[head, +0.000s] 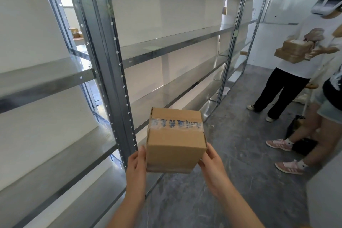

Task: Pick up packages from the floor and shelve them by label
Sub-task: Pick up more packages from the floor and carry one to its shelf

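Fingers [212, 151] of the right hand [214, 167] are lying together along the right side of the cardboard box [175, 140]; fingers of the left hand [136, 164] are pressing flat, close together, on its left side. Both hands are clamping the box between them, in the air above the grey floor [231, 181], near the camera.

Box is sitting level, top face showing a strip of clear tape [175, 124] with blue print, too blurred to read.

Metal shelving [118, 72] is running along the left, from near to far; the box is hanging just right of a near upright, touching none of the shelves.

Far right: a person in a white shirt and black trousers [281, 90] is wearing a headset and holding a stack of brown parcels [292, 52]. Nearer, at the right edge, a second person in pink shoes [288, 167] is standing beside a dark bag [303, 144] on the floor.
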`<state>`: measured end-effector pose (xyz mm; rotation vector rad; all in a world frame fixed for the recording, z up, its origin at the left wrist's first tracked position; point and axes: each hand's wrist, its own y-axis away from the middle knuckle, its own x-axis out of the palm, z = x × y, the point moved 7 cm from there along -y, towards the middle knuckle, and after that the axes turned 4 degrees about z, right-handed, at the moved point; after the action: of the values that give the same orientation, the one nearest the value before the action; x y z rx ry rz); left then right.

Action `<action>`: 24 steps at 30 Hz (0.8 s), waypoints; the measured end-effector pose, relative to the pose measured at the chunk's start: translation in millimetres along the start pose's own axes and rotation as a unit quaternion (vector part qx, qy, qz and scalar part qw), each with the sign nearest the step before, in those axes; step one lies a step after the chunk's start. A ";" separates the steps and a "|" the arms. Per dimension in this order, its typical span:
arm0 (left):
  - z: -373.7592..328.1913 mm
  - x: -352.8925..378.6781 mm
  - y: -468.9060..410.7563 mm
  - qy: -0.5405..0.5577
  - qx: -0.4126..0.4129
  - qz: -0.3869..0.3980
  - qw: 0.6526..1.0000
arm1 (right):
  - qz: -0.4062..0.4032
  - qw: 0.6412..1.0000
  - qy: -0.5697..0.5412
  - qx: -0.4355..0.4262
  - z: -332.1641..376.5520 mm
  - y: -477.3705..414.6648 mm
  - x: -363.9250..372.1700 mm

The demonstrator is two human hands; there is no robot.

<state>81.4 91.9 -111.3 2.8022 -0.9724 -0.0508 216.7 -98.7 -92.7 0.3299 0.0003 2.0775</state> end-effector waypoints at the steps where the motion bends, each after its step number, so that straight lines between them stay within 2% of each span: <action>1: 2.4 -0.2 0.4 -0.002 -0.012 0.006 1.000 | 0.000 1.000 0.007 0.000 -1.5 0.0 -0.6; 9: 19.0 14.1 10.4 0.057 -0.070 0.102 0.991 | 0.011 1.000 -0.006 -0.006 4.2 -0.5 -2.3; 18: 11.9 7.8 10.1 0.042 -0.057 0.105 0.992 | 0.027 0.997 0.079 0.003 0.4 -2.0 -13.7; 24: 19.0 1.3 -0.6 0.037 -0.104 0.105 0.988 | 0.022 0.994 0.106 -0.001 0.2 -3.4 -21.8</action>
<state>81.1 88.6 -130.1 2.4829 -1.1653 -0.0176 229.9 -115.5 -98.0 0.1084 0.1194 2.1467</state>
